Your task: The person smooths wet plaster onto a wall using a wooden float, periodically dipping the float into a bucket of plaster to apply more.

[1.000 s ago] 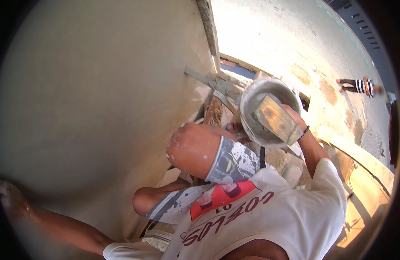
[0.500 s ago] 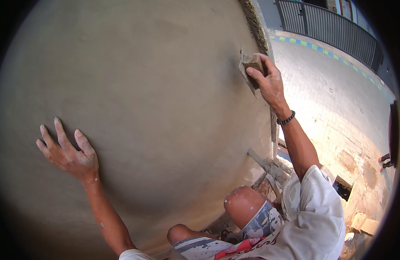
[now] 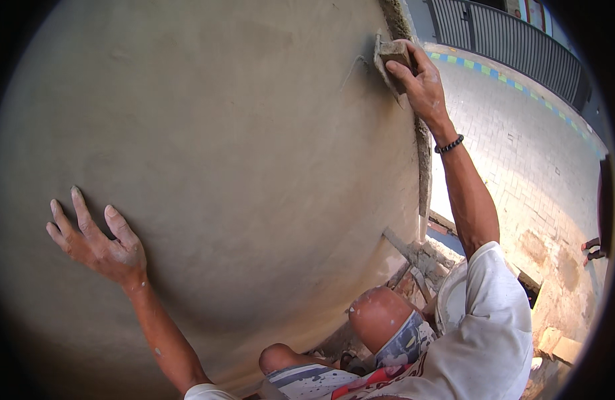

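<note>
A broad plastered wall (image 3: 254, 153), grey-brown and smooth, fills most of the view. My right hand (image 3: 424, 83) is closed round the block-like handle of a plastering float (image 3: 393, 61), near the wall's right edge. The float's thin plate is seen nearly edge-on against the plaster, with a curved pale mark just left of it. At the left my left hand (image 3: 104, 243) rests on the wall with its fingers spread and holds nothing. Pale dried smears show on both hands.
A rough mortar edge (image 3: 424, 167) bounds the wall at the right. Beyond lie a paved street (image 3: 501, 147) and a dark gate (image 3: 514, 47). Rubble and sticks (image 3: 414, 263) lie near my knee, beside a whitish bucket (image 3: 451, 300). Another person's foot (image 3: 592, 247) shows at the far right.
My right hand has moved the float upward along the wall's right edge. A curved mark now shows beside it. My left hand sits slightly lower and further left in view, still spread.
</note>
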Tool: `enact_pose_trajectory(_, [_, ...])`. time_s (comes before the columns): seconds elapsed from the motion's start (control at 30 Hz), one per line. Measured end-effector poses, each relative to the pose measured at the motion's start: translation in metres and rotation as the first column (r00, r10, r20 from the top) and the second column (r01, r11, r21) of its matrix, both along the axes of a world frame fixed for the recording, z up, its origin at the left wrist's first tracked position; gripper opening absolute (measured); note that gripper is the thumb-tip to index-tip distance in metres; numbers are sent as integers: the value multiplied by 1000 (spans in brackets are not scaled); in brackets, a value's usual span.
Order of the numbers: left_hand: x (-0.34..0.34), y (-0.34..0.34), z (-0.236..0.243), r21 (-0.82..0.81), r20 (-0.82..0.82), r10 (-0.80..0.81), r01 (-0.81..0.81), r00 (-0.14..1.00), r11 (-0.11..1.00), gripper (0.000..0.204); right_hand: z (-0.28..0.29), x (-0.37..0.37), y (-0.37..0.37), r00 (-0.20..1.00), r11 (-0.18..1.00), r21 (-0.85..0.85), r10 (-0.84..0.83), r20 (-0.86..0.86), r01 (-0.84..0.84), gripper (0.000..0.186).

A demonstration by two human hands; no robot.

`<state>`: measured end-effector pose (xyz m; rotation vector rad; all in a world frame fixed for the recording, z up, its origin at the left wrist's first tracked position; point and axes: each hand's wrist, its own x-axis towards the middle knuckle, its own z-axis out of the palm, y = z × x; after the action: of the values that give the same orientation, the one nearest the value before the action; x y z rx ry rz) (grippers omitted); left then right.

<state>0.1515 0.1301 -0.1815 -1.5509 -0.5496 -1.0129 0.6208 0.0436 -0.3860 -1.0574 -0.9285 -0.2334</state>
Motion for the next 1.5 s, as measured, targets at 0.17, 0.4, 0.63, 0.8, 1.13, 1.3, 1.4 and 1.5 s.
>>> enact_pose_trajectory(0.17, [-9,9,-2,-7,-8,-16,16,1000,1000,46,-8,-76,-7,946,969,-243,119,303,-44,43])
enact_pose_trajectory(0.4, [-13,4,9,21,-17,13,-13,1000,1000,46,-42,-61,-8,998,996,-90,-17,-67,11,42])
enact_pose_trajectory(0.63, [-17,6,7,23,-25,0,1,1000,1000,47,-76,-116,-7,909,951,-307,155,387,-31,41])
enact_pose_trajectory(0.8, [-12,5,8,23,-17,34,-33,999,999,46,-38,-35,-7,991,994,-72,72,-117,-81,43])
enact_pose_trajectory(1.13, [-19,8,8,43,-28,45,-43,999,998,45,-91,-93,-9,928,935,-355,141,344,-10,44])
enact_pose_trajectory(1.3, [-12,14,5,32,-29,-9,10,1000,999,46,-67,-40,7,958,968,-140,-171,230,206,45])
enact_pose_trajectory(1.4, [-11,11,4,18,-13,2,-2,1000,1000,47,-85,-86,-4,924,955,-254,-46,381,152,45])
enact_pose_trajectory(1.5, [-19,9,11,30,-23,21,-20,1000,999,47,-104,-116,-14,837,891,-433,336,433,-134,45])
